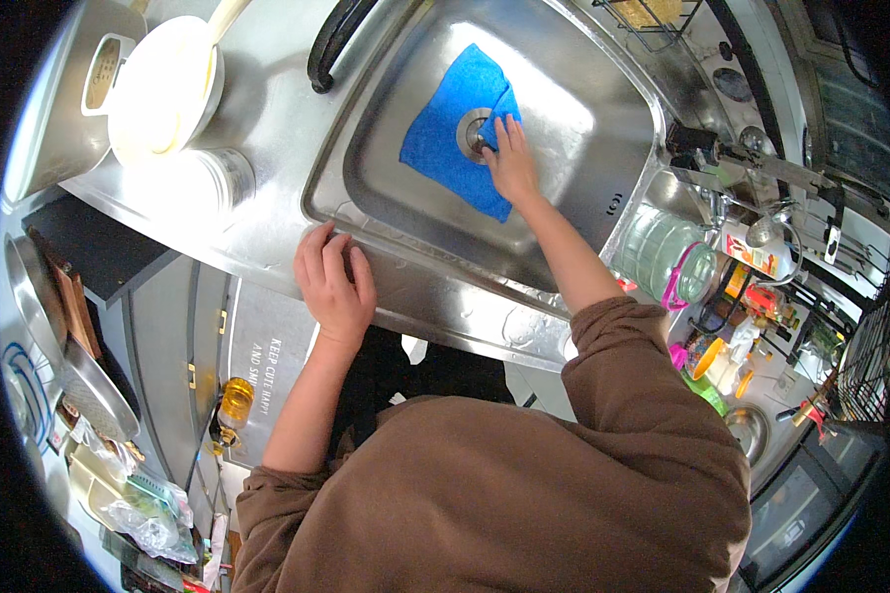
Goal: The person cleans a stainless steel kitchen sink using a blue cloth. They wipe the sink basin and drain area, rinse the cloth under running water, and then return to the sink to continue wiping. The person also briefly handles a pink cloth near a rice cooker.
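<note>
A blue cloth (pixel 445 148) lies spread on the floor of the stainless steel sink (pixel 386 193), with its right side folded over. Amid the cloth shows the round metal drain fitting (pixel 475 135); whether it sits over or under the fabric I cannot tell. My right hand (pixel 515 163) reaches into the basin, fingers apart, its fingertips on the folded part and its thumb beside the drain. On the sink's front rim rests my left hand (pixel 334 285), loosely curled with nothing in it.
A black faucet (pixel 334 48) is beyond the basin's left rim. At left stand a brightly lit white pan (pixel 167 89), a white tub (pixel 230 181) and a large metal pot (pixel 67 96). To the right are a glass jar (pixel 656 252) and a knife rack (pixel 771 167). An oil bottle (pixel 236 404) stands below.
</note>
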A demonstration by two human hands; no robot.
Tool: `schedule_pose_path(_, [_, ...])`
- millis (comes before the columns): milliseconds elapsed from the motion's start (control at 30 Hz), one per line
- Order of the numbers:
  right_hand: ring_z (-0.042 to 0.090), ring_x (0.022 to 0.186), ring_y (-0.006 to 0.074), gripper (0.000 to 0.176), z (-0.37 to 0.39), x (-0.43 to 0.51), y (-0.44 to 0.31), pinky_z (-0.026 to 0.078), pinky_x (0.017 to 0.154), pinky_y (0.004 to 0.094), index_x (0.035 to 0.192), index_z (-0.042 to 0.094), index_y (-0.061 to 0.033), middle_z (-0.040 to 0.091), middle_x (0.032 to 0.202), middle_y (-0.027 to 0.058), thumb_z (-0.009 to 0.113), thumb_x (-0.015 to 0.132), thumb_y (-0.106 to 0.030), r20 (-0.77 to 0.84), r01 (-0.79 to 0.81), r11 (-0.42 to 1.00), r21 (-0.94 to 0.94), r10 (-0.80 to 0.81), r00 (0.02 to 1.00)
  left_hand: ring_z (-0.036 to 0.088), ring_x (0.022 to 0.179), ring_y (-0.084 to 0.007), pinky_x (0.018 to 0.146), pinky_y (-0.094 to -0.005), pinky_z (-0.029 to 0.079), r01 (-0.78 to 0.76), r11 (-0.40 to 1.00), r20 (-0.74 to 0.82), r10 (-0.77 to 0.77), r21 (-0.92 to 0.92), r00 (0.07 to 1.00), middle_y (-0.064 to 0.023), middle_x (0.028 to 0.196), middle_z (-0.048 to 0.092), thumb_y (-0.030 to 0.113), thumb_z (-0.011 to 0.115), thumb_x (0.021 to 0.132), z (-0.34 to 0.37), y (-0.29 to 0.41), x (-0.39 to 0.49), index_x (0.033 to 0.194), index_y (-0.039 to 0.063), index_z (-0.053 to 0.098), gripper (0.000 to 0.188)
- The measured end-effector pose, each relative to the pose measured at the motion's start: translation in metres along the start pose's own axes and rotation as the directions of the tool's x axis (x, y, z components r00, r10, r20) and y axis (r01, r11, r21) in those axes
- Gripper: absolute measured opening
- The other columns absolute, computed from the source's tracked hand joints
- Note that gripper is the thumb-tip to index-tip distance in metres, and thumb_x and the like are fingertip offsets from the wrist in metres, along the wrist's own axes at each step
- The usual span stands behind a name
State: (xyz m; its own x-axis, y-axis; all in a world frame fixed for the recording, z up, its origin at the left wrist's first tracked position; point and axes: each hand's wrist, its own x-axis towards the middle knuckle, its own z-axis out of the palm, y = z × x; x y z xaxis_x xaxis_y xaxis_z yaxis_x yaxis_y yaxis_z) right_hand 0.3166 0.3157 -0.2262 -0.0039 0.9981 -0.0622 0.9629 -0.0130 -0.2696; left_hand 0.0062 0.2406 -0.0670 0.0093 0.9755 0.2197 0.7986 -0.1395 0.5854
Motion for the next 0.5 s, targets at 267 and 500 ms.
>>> schedule_pose_path(267, [0.053,0.106,0.0383,0.029,0.005,0.045,0.001,0.043,0.092,0.0435,0.112,0.056,-0.0009,0.056,0.115,0.0201,0.06,0.084,-0.009,-0.089,-0.148,0.982,0.12,0.159,0.983,0.051,0.106,-0.0366,0.094,-0.0442,0.039,0.011,1.0,0.004,-0.011,-0.004,1.0,-0.0175,0.114,0.055,0.005,0.059,0.081,0.001,0.0,0.0,0.097,0.0,0.057,0.017])
schedule_pose_path(500, [0.053,0.108,0.0335,0.045,0.006,0.168,-0.004,0.042,0.096,0.042,0.121,0.055,-0.0111,0.058,0.114,0.0146,0.065,0.077,-0.011,-0.153,-0.013,1.0,-0.012,0.011,0.988,0.052,0.107,-0.0366,0.094,-0.0439,0.039,0.025,1.0,0.01,-0.025,0.004,1.0,-0.0177,0.115,0.055,0.004,0.059,0.079,0.003,-0.002,-0.001,0.097,0.0,0.057,0.018])
